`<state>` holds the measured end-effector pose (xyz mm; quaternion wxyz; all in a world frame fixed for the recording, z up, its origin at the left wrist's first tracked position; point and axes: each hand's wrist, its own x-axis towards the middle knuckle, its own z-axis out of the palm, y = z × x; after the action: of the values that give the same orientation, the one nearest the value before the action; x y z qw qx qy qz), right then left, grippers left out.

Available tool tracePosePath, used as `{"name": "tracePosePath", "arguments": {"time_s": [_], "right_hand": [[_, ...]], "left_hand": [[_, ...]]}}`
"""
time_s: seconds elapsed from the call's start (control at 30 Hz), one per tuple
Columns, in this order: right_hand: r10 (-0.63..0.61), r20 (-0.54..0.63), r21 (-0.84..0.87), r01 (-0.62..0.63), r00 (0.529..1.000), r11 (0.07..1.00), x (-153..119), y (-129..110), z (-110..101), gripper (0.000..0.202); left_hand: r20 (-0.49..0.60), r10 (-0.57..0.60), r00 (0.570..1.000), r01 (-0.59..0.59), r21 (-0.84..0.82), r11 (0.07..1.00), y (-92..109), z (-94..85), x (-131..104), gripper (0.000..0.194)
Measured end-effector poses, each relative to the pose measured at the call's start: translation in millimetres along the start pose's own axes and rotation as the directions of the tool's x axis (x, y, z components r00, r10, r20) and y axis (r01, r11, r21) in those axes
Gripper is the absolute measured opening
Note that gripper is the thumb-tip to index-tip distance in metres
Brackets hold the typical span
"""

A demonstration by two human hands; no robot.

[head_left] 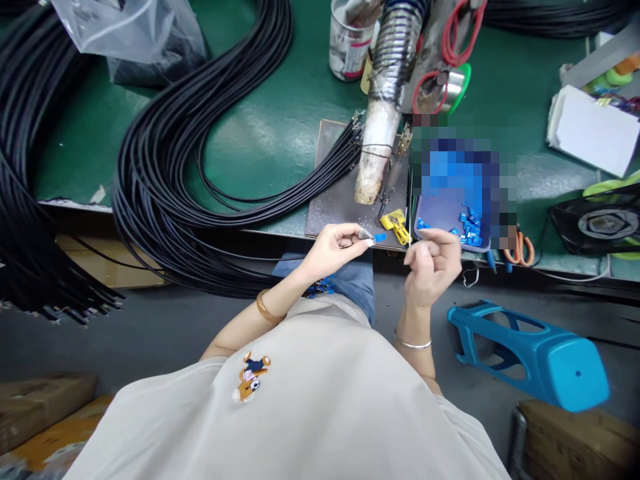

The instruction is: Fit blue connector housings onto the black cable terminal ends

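Observation:
My left hand (pixel 336 248) pinches a small blue connector (pixel 380 237) at its fingertips, near the front edge of a dark board (pixel 320 212). To the right, my right hand (pixel 431 261) is raised with curled fingers in front of a tray (pixel 450 212) of small blue pieces (pixel 471 227); a thin pale item shows by its fingertips, too small to name. Between the hands lies a yellow clip-like tool (pixel 396 225). Above it hangs a silver hose (pixel 375 143) with a worn white end. A bundle of black cables (pixel 280 208) reaches the board from the left.
On the green table (pixel 270 127) stand a dirty cup (pixel 349 47), a solder spool (pixel 453 90) and a small fan (pixel 607 223). Orange-handled scissors (pixel 523 250) lie at the front edge. A blue stool (pixel 545 353) lies on the floor at right.

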<state>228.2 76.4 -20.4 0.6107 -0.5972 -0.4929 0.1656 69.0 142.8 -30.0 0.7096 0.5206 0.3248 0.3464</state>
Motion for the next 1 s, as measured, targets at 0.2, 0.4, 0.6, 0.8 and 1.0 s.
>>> {"name": "tracePosePath", "arguments": {"time_s": [0.2, 0.4, 0.6, 0.8, 1.0], "right_hand": [[-0.144, 0.063, -0.187, 0.154, 0.988, 0.97, -4.3, 6.4, 2.3, 0.009], [-0.31, 0.166, -0.316, 0.348, 0.936, 0.883, -5.8, 13.0, 16.3, 0.004], [-0.242, 0.108, -0.281, 0.263, 0.964, 0.923, -4.5, 13.6, 22.3, 0.007], [-0.197, 0.11, -0.276, 0.221, 0.974, 0.936, 1.0, 8.8, 24.0, 0.007], [-0.232, 0.103, -0.293, 0.252, 0.967, 0.922, 5.0, 5.1, 24.4, 0.008]], "left_hand": [[-0.016, 0.044, 0.999, -0.043, 0.043, 0.998, -3.5, 0.7, 4.6, 0.022], [-0.073, 0.1, 0.992, -0.095, 0.063, 0.993, -8.2, 1.7, 10.0, 0.021], [-0.105, 0.088, 0.99, -0.08, 0.079, 0.994, -8.6, 3.7, 16.3, 0.018], [-0.124, 0.06, 0.991, -0.057, 0.024, 0.998, -3.8, 5.0, 20.9, 0.017], [-0.12, 0.07, 0.99, -0.069, 0.012, 0.998, 1.1, 5.9, 20.5, 0.019]]}}
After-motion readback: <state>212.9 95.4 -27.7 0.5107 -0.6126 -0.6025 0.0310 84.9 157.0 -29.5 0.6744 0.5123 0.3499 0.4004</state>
